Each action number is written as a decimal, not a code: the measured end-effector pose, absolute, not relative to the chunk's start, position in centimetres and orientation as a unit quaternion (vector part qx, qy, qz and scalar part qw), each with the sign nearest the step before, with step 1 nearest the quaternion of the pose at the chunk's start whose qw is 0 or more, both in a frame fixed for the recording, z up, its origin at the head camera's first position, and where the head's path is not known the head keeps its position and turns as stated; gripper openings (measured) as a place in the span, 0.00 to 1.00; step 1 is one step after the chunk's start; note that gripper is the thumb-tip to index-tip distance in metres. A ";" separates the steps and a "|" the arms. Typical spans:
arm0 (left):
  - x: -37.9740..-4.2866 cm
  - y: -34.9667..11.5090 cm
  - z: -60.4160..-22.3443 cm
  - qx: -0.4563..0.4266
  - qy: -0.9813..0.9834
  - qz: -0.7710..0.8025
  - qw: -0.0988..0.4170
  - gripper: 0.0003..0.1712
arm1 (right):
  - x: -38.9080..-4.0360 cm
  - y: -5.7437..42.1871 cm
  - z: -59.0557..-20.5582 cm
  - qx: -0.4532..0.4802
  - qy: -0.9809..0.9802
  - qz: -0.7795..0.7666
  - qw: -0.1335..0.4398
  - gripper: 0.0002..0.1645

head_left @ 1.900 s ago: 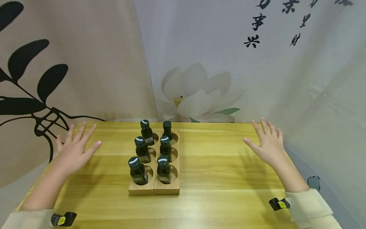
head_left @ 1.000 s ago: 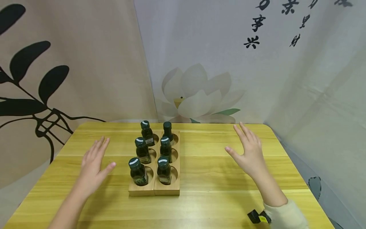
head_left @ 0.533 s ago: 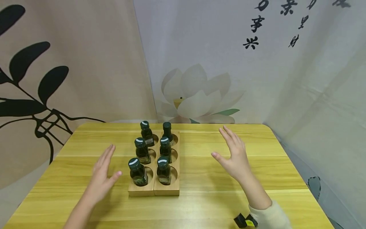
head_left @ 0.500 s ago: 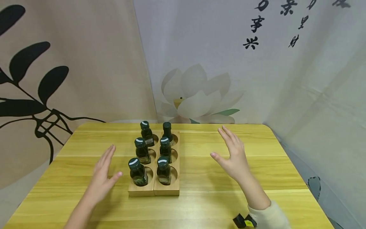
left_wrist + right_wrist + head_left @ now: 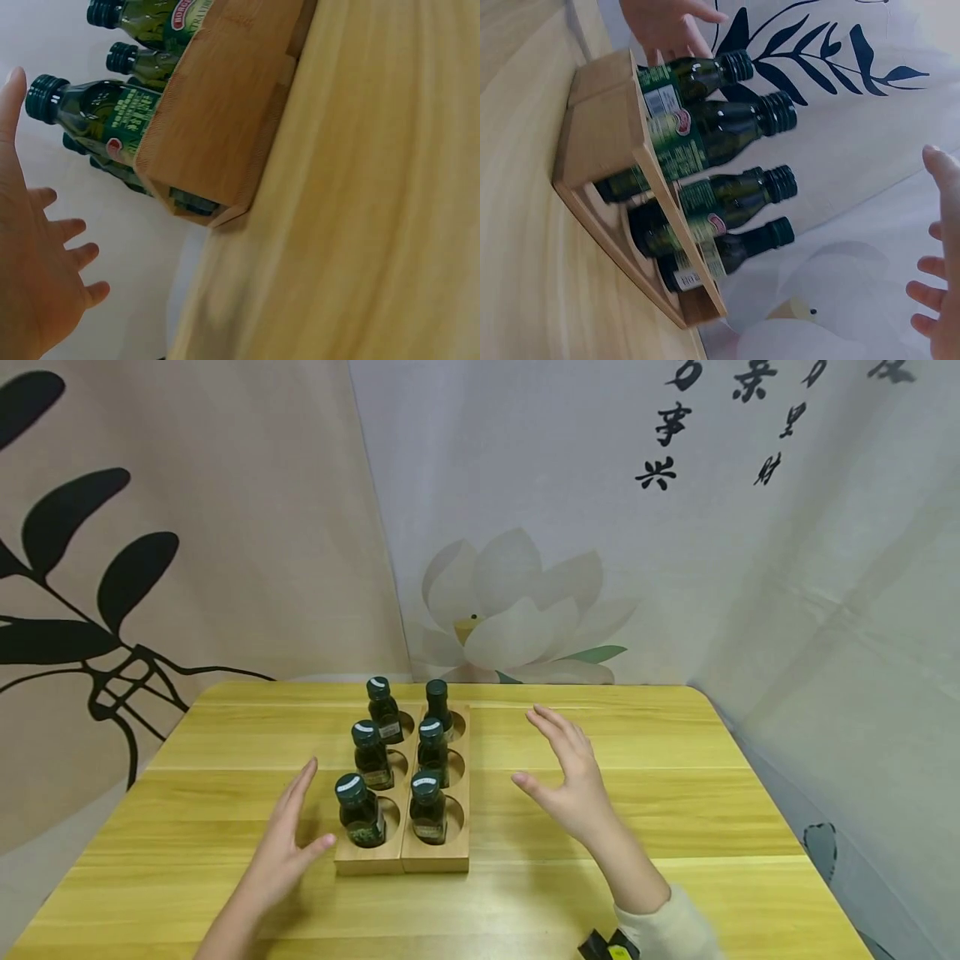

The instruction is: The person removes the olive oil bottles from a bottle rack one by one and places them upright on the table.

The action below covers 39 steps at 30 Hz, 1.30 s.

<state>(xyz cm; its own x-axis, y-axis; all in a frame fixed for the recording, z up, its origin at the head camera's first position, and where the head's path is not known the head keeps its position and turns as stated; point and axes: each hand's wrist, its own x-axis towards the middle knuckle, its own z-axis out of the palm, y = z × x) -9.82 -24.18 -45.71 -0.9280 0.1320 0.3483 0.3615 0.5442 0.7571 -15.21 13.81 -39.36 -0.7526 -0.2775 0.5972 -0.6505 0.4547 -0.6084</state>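
Observation:
Small dark green olive oil bottles (image 5: 362, 820) stand upright in two wooden racks (image 5: 435, 865) set side by side, three in each rack. Their green screw caps (image 5: 45, 99) and printed labels (image 5: 133, 112) show closely in the left wrist view. My left hand (image 5: 279, 853) hovers just left of the nearest bottle, fingers extended and thumb toward the rack. To the right of the racks, my right hand (image 5: 573, 787) hangs over the table with fingers spread and thumb apart. Both hands are apart from the bottles and hold nothing.
The racks stand on a yellow wood-grain table (image 5: 600, 893). Behind it hangs a pale cloth (image 5: 675, 577) printed with a lotus, dark leaves and black characters. A black wrist device (image 5: 609, 947) sits at the right cuff.
Both hands have moved inward toward the racks from the two sides of the table, the left going right and the right going left. The bottles and racks stay where they were.

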 end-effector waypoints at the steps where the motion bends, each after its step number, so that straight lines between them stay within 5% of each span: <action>1: -9.8 -24.1 -45.9 -0.141 -0.869 -0.458 0.122 0.51 | -15.1 13.5 -39.4 0.280 -0.826 0.443 0.207 0.42; 39: -9.2 -22.7 -49.5 -0.070 -0.846 -0.528 0.012 0.66 | -14.7 5.6 -42.3 0.319 -0.814 0.476 0.092 0.35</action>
